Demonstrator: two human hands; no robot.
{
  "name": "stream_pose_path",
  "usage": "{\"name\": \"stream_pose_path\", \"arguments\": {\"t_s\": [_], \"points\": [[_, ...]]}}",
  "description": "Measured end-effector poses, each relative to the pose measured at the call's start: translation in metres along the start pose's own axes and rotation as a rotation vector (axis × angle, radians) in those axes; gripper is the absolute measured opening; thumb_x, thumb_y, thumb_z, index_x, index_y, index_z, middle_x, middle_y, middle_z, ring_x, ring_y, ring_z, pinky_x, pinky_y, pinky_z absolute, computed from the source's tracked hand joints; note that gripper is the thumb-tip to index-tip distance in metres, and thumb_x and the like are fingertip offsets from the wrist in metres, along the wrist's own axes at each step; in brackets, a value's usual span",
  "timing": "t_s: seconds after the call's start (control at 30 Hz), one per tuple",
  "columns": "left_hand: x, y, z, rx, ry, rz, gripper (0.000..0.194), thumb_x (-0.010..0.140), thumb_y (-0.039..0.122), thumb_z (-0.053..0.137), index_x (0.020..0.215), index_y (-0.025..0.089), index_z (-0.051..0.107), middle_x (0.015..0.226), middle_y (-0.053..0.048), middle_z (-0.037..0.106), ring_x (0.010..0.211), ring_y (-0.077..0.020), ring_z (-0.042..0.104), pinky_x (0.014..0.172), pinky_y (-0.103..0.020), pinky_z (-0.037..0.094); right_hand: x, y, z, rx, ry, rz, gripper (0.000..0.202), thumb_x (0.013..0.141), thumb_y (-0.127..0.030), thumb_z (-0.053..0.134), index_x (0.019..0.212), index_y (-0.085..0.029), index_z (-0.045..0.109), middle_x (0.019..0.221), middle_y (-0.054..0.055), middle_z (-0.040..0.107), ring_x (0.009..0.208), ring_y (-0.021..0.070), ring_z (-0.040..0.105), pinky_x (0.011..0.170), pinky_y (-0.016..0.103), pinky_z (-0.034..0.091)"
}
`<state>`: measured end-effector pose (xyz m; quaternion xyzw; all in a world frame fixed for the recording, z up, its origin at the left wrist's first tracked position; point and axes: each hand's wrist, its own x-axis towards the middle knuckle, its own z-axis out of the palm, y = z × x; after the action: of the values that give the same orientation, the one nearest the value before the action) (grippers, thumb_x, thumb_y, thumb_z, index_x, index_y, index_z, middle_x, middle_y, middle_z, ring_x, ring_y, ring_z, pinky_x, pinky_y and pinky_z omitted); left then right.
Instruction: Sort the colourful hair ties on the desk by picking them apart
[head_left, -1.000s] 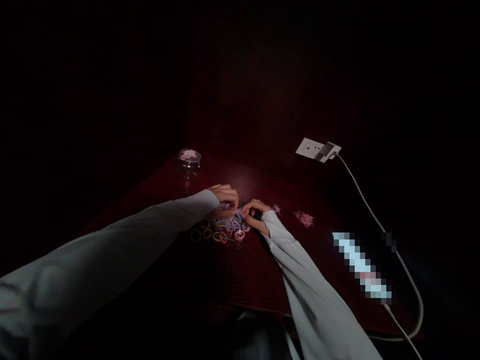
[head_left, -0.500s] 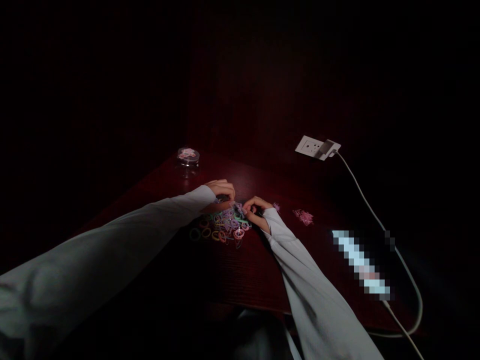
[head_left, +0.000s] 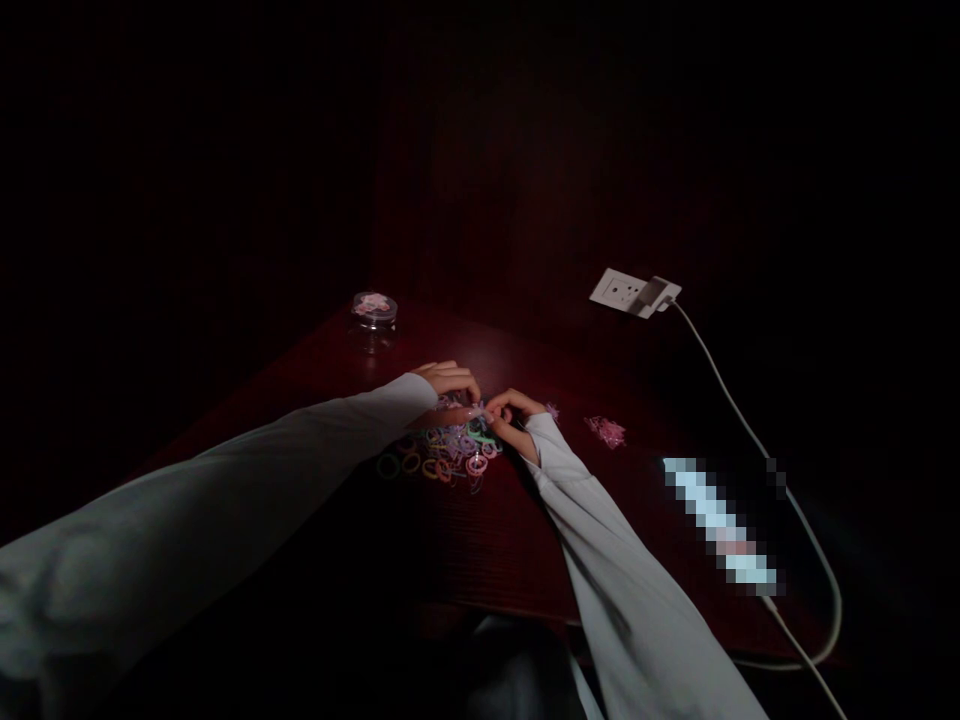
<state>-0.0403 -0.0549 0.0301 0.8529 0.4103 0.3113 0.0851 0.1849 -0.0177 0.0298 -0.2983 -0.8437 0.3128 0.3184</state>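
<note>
A pile of small coloured hair ties [head_left: 450, 445] lies on the dark red table, in purple, green, yellow, orange and pink. Just over its far right side, my left hand [head_left: 452, 385] reaches in with fingers bent and thumb below, pinching pale purple hair ties [head_left: 478, 410]. My right hand [head_left: 517, 412] meets it there, its thumb and curled fingers closed on the same small bunch. How many hair ties are between the fingertips is too small to tell. A green ring [head_left: 388, 466] lies at the pile's left edge.
A clear lidded jar [head_left: 373, 318] stands at the table's far left corner. Right of my hands lies a pink bunch of hair ties [head_left: 606, 432], with a small purple bunch [head_left: 553, 411] nearer. A blurred-out lit device [head_left: 720, 522] has a white cable [head_left: 724, 385] running to a wall socket [head_left: 619, 290].
My left hand has shifted slightly right, bringing its fingertips against those of my right hand. The purple bunch between them shows less now. My right hand has barely moved.
</note>
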Motion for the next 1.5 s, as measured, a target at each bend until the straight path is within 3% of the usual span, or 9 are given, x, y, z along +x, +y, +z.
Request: {"name": "stream_pose_path", "arguments": {"t_s": [0.27, 0.53, 0.8, 0.93, 1.5], "points": [[0.003, -0.003, 0.008, 0.04, 0.019, 0.062, 0.03, 0.101, 0.034, 0.043, 0.088, 0.021, 0.065, 0.095, -0.004, 0.071, 0.091, -0.0192, 0.057, 0.084, -0.032, 0.041, 0.002, 0.002, 0.004, 0.011, -0.029, -0.05, 0.016, 0.086, -0.037, 0.068, 0.085, -0.022, 0.071, 0.079, 0.001, 0.063, 0.071, 0.0144, 0.049, 0.069, 0.029, 0.04], [0.004, -0.012, 0.009, 0.031, 0.084, 0.053, 0.031, 0.101, 0.033, 0.042, 0.083, 0.02, 0.063, 0.089, -0.004, 0.068, 0.085, -0.0176, 0.055, 0.083, -0.029, 0.041, -0.001, 0.008, 0.006, 0.001, -0.065, -0.041, 0.029, 0.082, -0.037, 0.073, 0.108, -0.028, 0.069, 0.079, -0.003, 0.063, 0.07, 0.0144, 0.05, 0.071, 0.029, 0.04], [0.001, -0.005, 0.008, 0.128, 0.09, 0.05, 0.028, 0.1, 0.033, 0.046, 0.084, 0.022, 0.065, 0.09, -0.001, 0.071, 0.089, -0.0175, 0.057, 0.08, -0.031, 0.038, 0.0, 0.001, 0.005, -0.115, -0.093, -0.067, 0.016, 0.087, -0.04, 0.07, 0.09, -0.024, 0.072, 0.075, -0.001, 0.067, 0.071, 0.0147, 0.053, 0.072, 0.029, 0.039], [0.001, -0.004, 0.007, 0.148, 0.107, 0.054, 0.029, 0.101, 0.033, 0.045, 0.083, 0.021, 0.065, 0.089, -0.002, 0.071, 0.087, -0.0173, 0.058, 0.08, -0.031, 0.038, 0.001, 0.001, 0.005, -0.117, -0.106, -0.094, 0.02, 0.09, -0.036, 0.064, 0.077, -0.022, 0.069, 0.07, -0.001, 0.064, 0.068, 0.0144, 0.051, 0.072, 0.03, 0.039], [0.001, -0.005, 0.0, 0.133, 0.146, 0.003, 0.03, 0.101, 0.031, 0.045, 0.08, 0.02, 0.064, 0.089, -0.002, 0.07, 0.086, -0.0169, 0.059, 0.079, -0.031, 0.037, -0.002, -0.004, 0.0, -0.147, -0.135, -0.087, 0.012, 0.085, -0.028, 0.066, 0.076, -0.022, 0.07, 0.07, -0.002, 0.062, 0.072, 0.015, 0.052, 0.075, 0.03, 0.038]]}}
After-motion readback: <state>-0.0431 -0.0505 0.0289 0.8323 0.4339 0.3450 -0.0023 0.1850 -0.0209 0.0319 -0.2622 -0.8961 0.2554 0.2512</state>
